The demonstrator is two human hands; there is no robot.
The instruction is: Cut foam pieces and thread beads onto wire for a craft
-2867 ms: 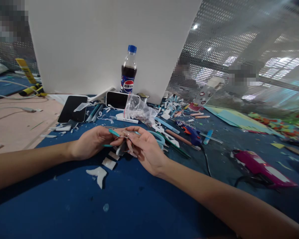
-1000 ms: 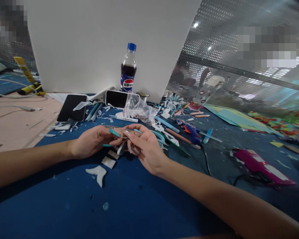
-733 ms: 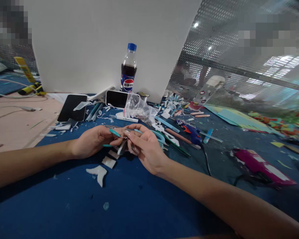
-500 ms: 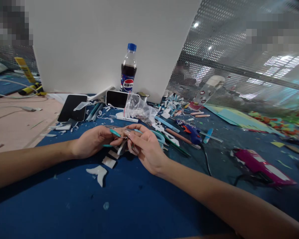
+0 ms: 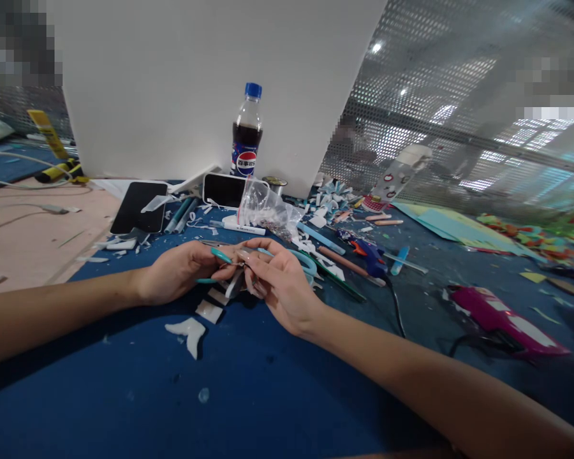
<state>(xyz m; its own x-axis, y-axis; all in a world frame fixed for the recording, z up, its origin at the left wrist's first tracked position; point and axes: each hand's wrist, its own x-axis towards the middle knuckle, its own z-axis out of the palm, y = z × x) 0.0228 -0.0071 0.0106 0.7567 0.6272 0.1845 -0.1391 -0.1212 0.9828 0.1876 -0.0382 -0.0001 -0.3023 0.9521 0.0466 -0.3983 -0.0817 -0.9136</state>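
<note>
My left hand (image 5: 184,271) is closed around turquoise-handled pliers (image 5: 220,255); fingers hide much of the tool. Against it, my right hand (image 5: 284,280) is closed in a pinch at the tool's tip. From between the fingertips a small white piece (image 5: 235,285) hangs down, and its upper end is hidden. On the blue mat just below lie small pale rectangular pieces (image 5: 209,311) and a white tail-shaped piece (image 5: 187,335). Behind my right hand show the light blue handles of scissors (image 5: 307,262).
A cola bottle (image 5: 247,137) stands before a white board (image 5: 172,83). Phones (image 5: 139,207), a marker (image 5: 243,227) and a clear plastic bag (image 5: 268,207) lie beyond my hands. To the right are a blue glue gun (image 5: 370,255), its cable, and a magenta device (image 5: 502,319).
</note>
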